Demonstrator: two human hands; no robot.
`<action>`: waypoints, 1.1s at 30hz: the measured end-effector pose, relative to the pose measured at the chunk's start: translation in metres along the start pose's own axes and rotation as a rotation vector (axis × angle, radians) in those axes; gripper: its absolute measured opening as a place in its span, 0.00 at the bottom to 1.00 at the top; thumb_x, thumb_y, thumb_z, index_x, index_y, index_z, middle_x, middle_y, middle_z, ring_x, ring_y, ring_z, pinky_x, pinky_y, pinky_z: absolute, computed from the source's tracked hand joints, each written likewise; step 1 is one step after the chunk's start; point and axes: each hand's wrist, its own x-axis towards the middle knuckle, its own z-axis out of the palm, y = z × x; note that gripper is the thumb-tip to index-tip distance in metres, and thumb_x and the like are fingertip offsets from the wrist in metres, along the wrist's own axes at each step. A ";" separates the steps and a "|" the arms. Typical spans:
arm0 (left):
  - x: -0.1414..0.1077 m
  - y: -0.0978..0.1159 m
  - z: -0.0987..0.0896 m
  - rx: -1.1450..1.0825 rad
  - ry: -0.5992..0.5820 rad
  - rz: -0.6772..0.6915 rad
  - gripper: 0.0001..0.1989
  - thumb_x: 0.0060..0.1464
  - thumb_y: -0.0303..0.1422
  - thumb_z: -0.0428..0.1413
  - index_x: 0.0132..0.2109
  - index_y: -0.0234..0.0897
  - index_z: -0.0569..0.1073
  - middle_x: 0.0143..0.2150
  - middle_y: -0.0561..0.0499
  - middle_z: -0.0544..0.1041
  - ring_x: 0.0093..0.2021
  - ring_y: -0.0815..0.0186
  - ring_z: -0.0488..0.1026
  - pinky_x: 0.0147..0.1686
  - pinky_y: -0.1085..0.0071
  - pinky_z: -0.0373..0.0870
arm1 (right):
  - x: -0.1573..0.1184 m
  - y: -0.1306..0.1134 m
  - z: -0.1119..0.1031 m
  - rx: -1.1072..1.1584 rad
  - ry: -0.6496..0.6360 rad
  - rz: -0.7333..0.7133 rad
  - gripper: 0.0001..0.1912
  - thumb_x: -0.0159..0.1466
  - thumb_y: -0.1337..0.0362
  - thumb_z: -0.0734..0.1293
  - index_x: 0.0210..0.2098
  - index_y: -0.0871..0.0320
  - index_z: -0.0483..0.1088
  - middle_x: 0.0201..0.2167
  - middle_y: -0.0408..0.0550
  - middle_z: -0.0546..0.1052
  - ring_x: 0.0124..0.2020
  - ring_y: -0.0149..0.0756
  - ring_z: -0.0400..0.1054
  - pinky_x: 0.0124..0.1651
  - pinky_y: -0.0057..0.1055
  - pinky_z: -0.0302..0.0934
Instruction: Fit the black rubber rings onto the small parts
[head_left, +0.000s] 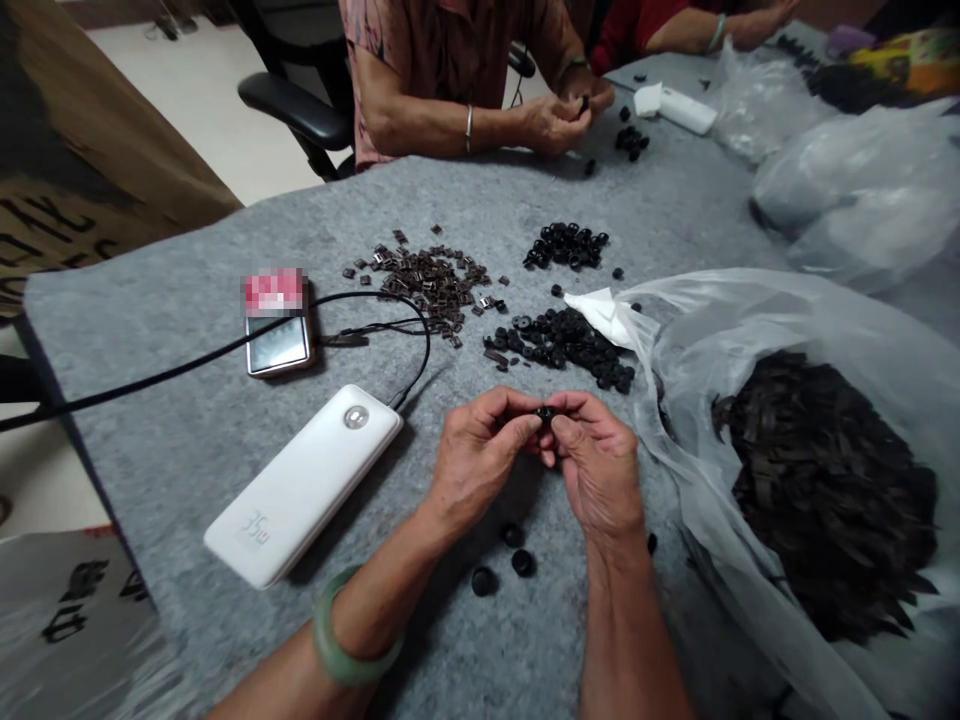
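Observation:
My left hand [480, 450] and my right hand [600, 460] meet over the grey table, pinching one small black part [546, 412] between thumbs and fingertips. Its details are too small to tell. Beyond my hands lies a pile of black round pieces [570, 345], with black ring-like parts [568, 246] behind it. Small brown metal clips [435, 285] are heaped to the left of these. Several black caps [523, 563] rest on the table below my hands.
A white power bank [304, 485] with a black cable lies at left, near a small device [279, 345]. An open plastic bag [697, 500] of dark strips [832, 490] stands at right. Across the table, a person's hands [566, 120] hold a small black part. More plastic bags [862, 190] lie back right.

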 end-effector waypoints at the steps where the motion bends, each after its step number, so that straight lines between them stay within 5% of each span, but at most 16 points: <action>1: 0.000 0.000 0.000 0.016 0.002 0.005 0.05 0.55 0.31 0.62 0.37 0.32 0.78 0.27 0.50 0.79 0.26 0.70 0.76 0.32 0.74 0.73 | 0.000 0.000 0.000 -0.011 0.000 -0.003 0.18 0.57 0.56 0.72 0.40 0.62 0.68 0.24 0.41 0.71 0.24 0.21 0.66 0.23 0.18 0.60; 17: 0.000 -0.001 -0.002 0.045 0.008 0.024 0.03 0.55 0.28 0.63 0.35 0.32 0.80 0.26 0.51 0.80 0.28 0.70 0.77 0.33 0.75 0.73 | 0.000 0.004 -0.004 -0.060 0.021 -0.183 0.10 0.59 0.61 0.74 0.37 0.60 0.76 0.32 0.43 0.72 0.26 0.22 0.69 0.25 0.20 0.63; 25: 0.005 -0.001 -0.006 -0.054 -0.074 0.016 0.06 0.53 0.30 0.64 0.37 0.31 0.76 0.27 0.51 0.80 0.26 0.70 0.77 0.31 0.75 0.73 | -0.004 0.007 -0.008 -0.321 0.026 -0.350 0.10 0.67 0.62 0.69 0.44 0.52 0.81 0.40 0.44 0.74 0.34 0.19 0.69 0.32 0.18 0.66; 33: 0.007 0.001 -0.011 -0.102 -0.069 -0.060 0.08 0.48 0.29 0.67 0.34 0.31 0.76 0.23 0.53 0.78 0.23 0.71 0.76 0.29 0.76 0.73 | -0.007 0.005 -0.013 -0.352 -0.093 -0.382 0.13 0.68 0.65 0.67 0.50 0.49 0.78 0.43 0.44 0.73 0.31 0.16 0.67 0.32 0.16 0.66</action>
